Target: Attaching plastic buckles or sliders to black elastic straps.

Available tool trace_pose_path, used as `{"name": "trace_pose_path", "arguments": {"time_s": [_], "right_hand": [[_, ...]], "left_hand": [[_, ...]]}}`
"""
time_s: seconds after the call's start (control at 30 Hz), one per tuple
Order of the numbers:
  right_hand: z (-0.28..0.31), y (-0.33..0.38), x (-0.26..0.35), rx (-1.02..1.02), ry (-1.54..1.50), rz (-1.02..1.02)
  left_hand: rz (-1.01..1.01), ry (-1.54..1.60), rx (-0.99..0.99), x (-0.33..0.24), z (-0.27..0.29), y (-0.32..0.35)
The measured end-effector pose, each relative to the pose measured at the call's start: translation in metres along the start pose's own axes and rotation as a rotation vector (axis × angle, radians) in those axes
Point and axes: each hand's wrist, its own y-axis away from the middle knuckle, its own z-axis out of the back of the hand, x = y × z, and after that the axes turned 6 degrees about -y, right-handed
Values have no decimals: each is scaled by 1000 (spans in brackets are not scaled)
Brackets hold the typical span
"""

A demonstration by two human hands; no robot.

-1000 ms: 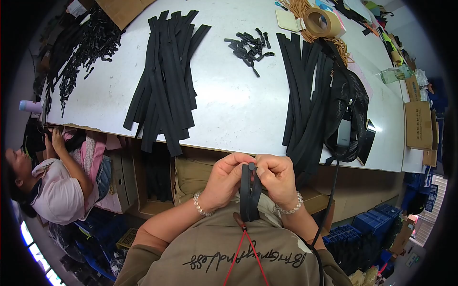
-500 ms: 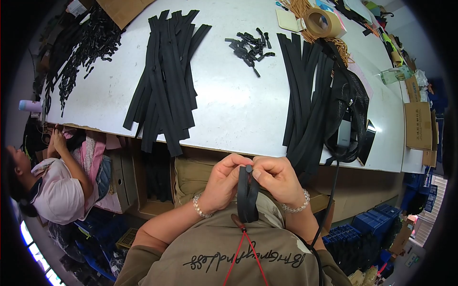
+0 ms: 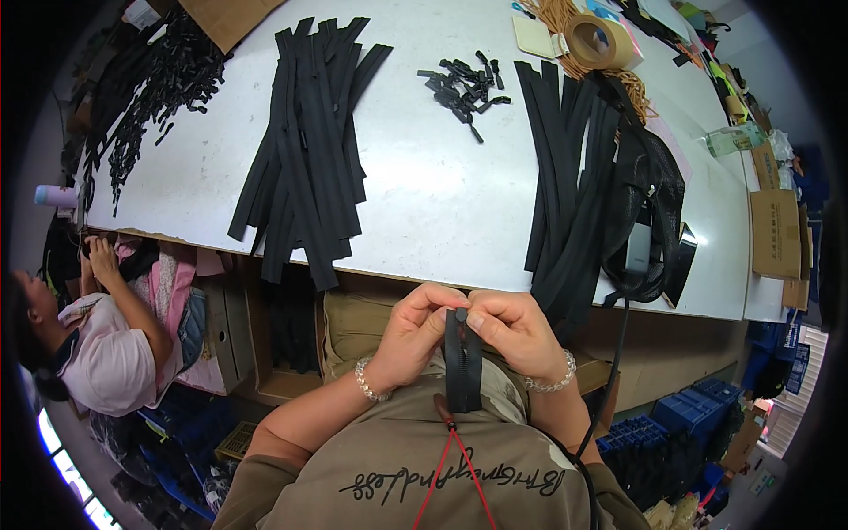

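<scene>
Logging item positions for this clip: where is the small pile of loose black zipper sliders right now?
In the head view, the pile of zipper sliders lies on the white table, at its far middle, between the left bundle of black zipper strips and the right bundle.

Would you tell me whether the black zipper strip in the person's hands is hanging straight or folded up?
Hanging straight: the zipper strip drops from the left hand and right hand pinching its top.
</scene>
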Motion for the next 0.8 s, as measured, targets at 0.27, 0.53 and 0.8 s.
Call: {"name": "trace_pose_path", "arguments": {"time_s": [0.27, 0.53, 0.8], "right_hand": [[-11, 5, -19, -157, -181, 31], [-21, 5, -7, -261, -91, 100], [-29, 3, -11, -299, -261, 107]], "left_hand": [[-123, -159, 65, -6, 5, -6], [-25, -100, -71, -8, 3, -5], [128, 191, -84, -9, -1, -4]]}}
